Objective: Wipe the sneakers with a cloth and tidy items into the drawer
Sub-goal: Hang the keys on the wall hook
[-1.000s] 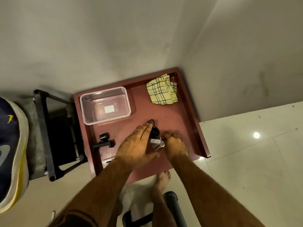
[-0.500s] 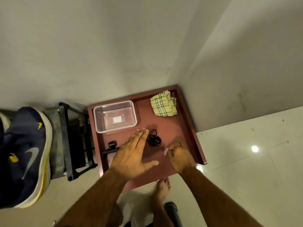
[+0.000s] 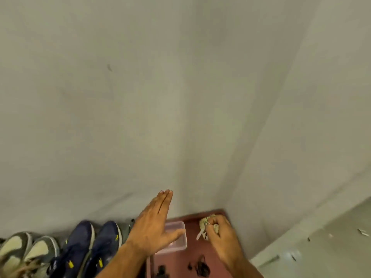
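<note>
My right hand is lifted above the red-brown drawer and pinches a bunch of keys that hang from its fingers. Behind that hand lies the yellow checked cloth, mostly hidden. My left hand hovers flat with straight fingers over the clear plastic box and holds nothing. A tangled black cord lies on the drawer floor near the bottom edge. Navy sneakers with yellow marks stand to the left, and grey-and-cream sneakers stand beyond them.
Pale walls meet in a corner right behind the drawer and fill most of the view. A small black object sits at the drawer's front left. Light tiled floor runs along the right, with a few small scraps on it.
The view has tilted up toward the wall. My right hand has lifted the keys off the drawer floor toward the back. My left hand has risen above the clear box.
</note>
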